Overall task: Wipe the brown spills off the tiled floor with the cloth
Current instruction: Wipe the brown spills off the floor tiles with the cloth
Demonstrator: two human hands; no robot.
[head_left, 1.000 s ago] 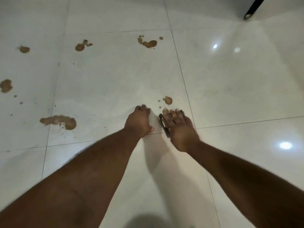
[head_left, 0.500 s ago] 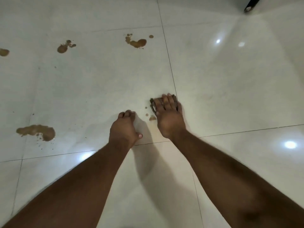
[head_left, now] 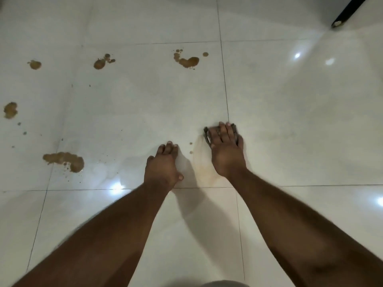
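Glossy white tiled floor: my right hand presses the dark cloth flat-fingered to scrub; left hand, open, braces me. Brown spills remain.

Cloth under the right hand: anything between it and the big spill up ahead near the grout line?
Nothing visible. Bare tile lies between the cloth under the right hand and that spill. The left hand rests off to the side.

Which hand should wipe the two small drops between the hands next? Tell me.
Right. The right hand already presses the cloth flat beside the drops; the left hand rests bare on the floor.
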